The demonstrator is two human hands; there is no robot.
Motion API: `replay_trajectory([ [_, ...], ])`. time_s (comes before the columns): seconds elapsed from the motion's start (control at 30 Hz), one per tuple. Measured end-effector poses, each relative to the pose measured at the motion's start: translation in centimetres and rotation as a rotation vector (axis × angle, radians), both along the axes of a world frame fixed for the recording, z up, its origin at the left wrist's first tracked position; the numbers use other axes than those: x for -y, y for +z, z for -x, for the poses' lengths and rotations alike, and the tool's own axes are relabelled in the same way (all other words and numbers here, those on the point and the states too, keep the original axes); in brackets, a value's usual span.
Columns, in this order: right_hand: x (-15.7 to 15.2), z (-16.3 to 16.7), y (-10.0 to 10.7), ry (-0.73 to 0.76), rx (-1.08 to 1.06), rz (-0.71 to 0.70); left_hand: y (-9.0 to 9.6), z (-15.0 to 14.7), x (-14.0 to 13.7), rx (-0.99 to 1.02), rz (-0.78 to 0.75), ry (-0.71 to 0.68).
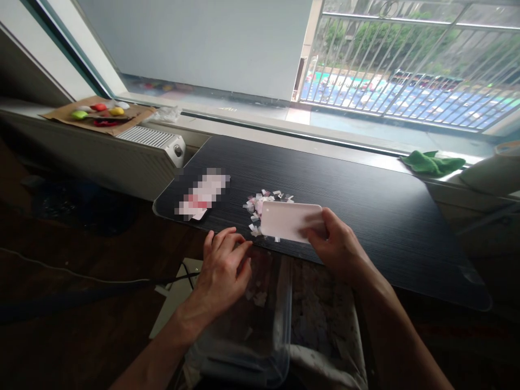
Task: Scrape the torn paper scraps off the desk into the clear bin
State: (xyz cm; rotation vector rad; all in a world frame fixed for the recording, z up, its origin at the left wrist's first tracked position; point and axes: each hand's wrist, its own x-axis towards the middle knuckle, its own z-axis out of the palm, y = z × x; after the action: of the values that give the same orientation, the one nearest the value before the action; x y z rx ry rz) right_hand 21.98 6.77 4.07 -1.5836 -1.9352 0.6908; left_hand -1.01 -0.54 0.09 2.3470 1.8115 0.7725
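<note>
My right hand [340, 242] grips the right end of a pale pink, flat rectangular piece [284, 221] with rounded corners, thumb on the near side. The piece is over a small heap of white and pinkish scraps [255, 205] on the black tabletop [365, 184] and partly covers it. At the near table edge is my left hand [227, 260], palm down with bent fingers apart and nothing in them. Below the edge, a clear plastic bin [287, 325] stands beside my left hand, with a few pale scraps inside.
A blurred-out pink and white object [203, 195] lies on the table's left end. Behind stand a radiator [162, 149] and a windowsill with brown paper bearing colourful items [105, 112]. A green cloth [433, 162] is at the right. A cable [122, 279] crosses the lower left.
</note>
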Motion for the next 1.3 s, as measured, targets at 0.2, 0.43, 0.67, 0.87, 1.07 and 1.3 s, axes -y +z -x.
replay_trajectory([
  [0.2,0.9,-1.3,0.8,-0.067,0.0,0.028,0.0,-0.2,-0.2,0.006,0.017,-0.009],
  [0.43,0.7,-0.5,0.4,-0.036,-0.001,-0.008,-0.1,-0.3,-0.3,-0.005,0.023,-0.002],
  [0.67,1.5,-1.1,0.9,-0.029,0.069,-0.045,0.0,-0.3,-0.2,0.002,0.027,0.009],
  [0.87,1.8,-3.7,1.4,-0.123,0.033,-0.029,0.0,-0.5,-0.2,0.0,0.032,0.002],
  [1.07,0.9,-1.6,0.0,-0.06,-0.069,0.035,0.0,-0.6,-0.2,-0.013,0.027,-0.007],
  [1.3,1.6,-3.3,0.7,-0.119,0.066,0.011,0.0,-0.2,-0.1,-0.028,0.012,0.007],
])
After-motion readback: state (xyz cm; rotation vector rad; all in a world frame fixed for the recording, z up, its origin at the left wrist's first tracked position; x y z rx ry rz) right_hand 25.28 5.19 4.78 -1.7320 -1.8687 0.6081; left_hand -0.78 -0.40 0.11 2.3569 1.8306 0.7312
